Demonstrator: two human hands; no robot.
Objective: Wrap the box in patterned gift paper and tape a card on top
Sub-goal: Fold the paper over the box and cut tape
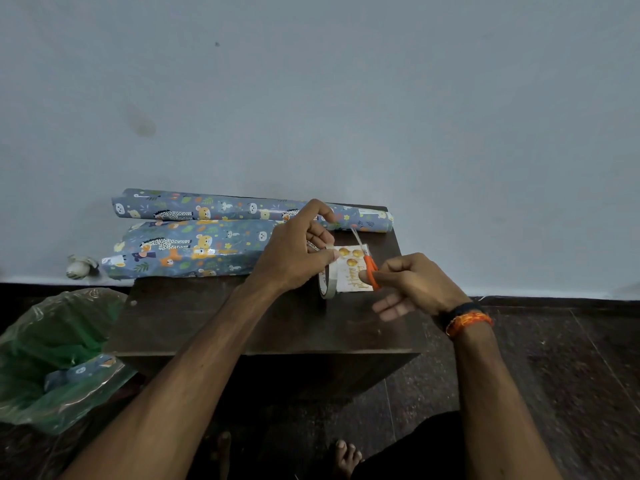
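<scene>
Left hand (294,251) pinching tape (327,280), right hand (415,284) gripping scissors (369,266)

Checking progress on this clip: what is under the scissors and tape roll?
The card lies on the table beneath the scissors and behind the tape roll. The left hand covers the card's left edge; the right hand hides its lower right corner.

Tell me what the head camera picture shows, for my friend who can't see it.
Over a dark table, the left hand pulls a strip from a tape roll while the right hand holds orange scissors to it. Beneath lies a card; behind, a wrapped box and paper roll.
</scene>
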